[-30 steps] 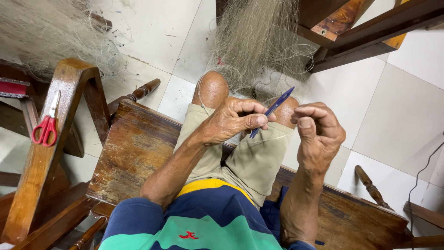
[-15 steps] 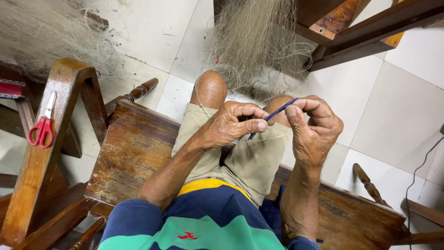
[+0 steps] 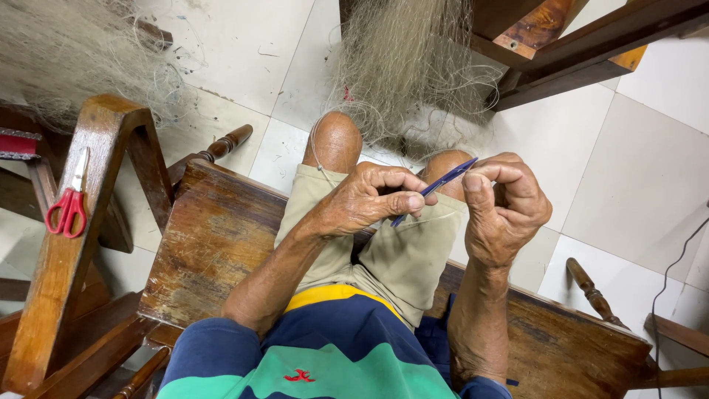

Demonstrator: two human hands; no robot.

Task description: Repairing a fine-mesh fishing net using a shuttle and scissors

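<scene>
Slanting up-right, blue netting needle (image 3: 436,186)

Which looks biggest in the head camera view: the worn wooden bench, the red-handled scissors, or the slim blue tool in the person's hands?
1. Worn wooden bench, by far the largest.
2. Red-handled scissors and slim blue tool: they look about alike in length; the hands hide part of the tool, so I won't rank these two.
</scene>
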